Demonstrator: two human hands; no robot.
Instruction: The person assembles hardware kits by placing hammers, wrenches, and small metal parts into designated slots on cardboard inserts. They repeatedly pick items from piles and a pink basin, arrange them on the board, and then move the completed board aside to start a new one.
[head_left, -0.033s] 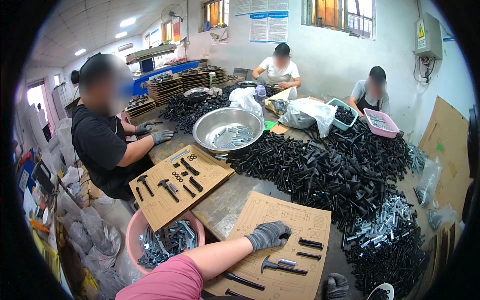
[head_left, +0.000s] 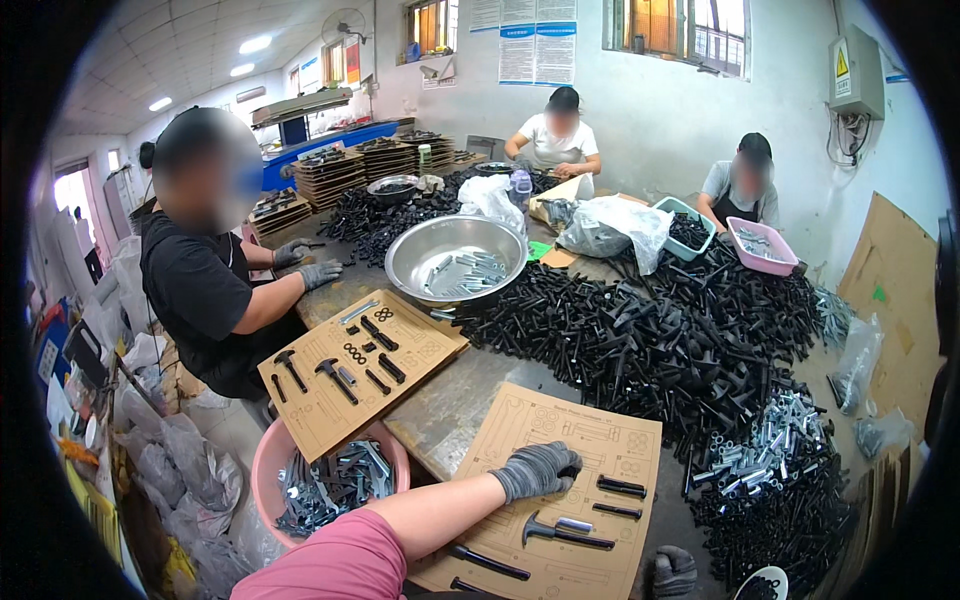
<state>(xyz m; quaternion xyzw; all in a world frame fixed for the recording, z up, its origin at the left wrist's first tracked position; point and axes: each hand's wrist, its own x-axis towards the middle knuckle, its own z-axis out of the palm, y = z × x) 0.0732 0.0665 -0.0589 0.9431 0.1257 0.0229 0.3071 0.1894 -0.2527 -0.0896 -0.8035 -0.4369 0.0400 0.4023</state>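
left hand [head_left: 537, 471]: gray-gloved, resting on the near cardboard board [head_left: 500, 530], fingers bent and close together; whether anything is held beneath them cannot be told.
right hand [head_left: 674, 573]: gray-gloved, at the lower edge of view beside the board's right side, fingers curled in; what it holds, if anything, cannot be told.
near board: lies on the tabletop [head_left: 440, 430], printed with part outlines, partly under the left forearm.
hammer-shaped black part [head_left: 566, 535]: on the board, below the left hand, a short silver tube [head_left: 575, 524] just beside its handle.
black block [head_left: 621, 487]: on the board, right of the left hand, a thin black rod [head_left: 617, 511] below it.
thick black rod [head_left: 490, 562]: on the board's lower part, near the forearm.
second board [head_left: 420, 345]: farther left, bearing black and silver parts.
pink tub [head_left: 262, 482]: below that board, filled with silver wrenches [head_left: 315, 500].
black heap [head_left: 620, 340]: spread across the tabletop beyond the near board, with silver tubes [head_left: 765, 445] at its right.
steel bowl [head_left: 410, 240]: left of the heap, holding silver tubes.
co-worker in black [head_left: 195, 285]: at left, gloved hands on the tabletop.
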